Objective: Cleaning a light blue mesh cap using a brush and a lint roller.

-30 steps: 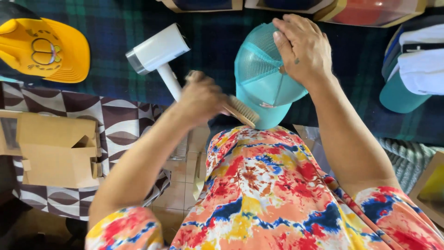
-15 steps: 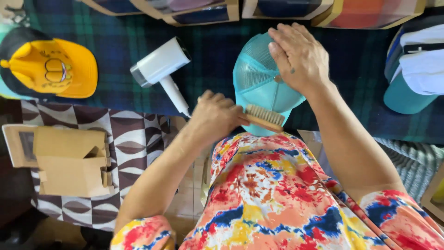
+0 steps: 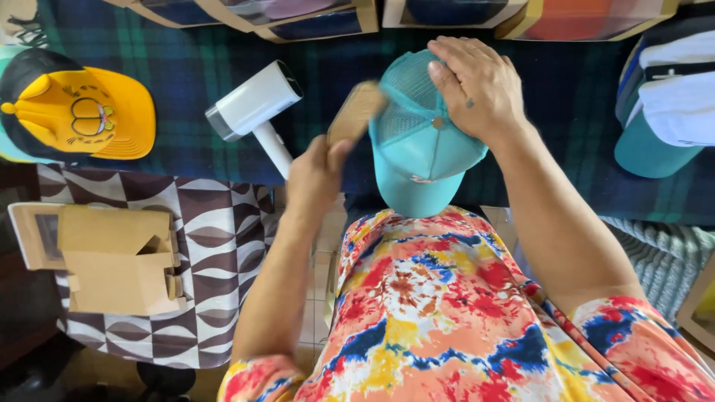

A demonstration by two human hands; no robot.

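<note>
Clearly the left hand [image 3: 316,175] grips a blurred wooden brush [image 3: 356,112] beside the soft, light teal mesh cap [image 3: 417,141], which the right hand [image 3: 477,85], fingers spread, presses flat at the crown; its stiffer brim, nearer the body, likely offers firmer hold.

Bright even daylight, soft shadows; motion blur on wooden brush [image 3: 356,112].

My left hand [image 3: 316,175], arm raised fwd, fingers curled in a tight grip; my right hand [image 3: 477,85] lies palm-down, fingers spread flat, forearm stretched out from the right.
</note>
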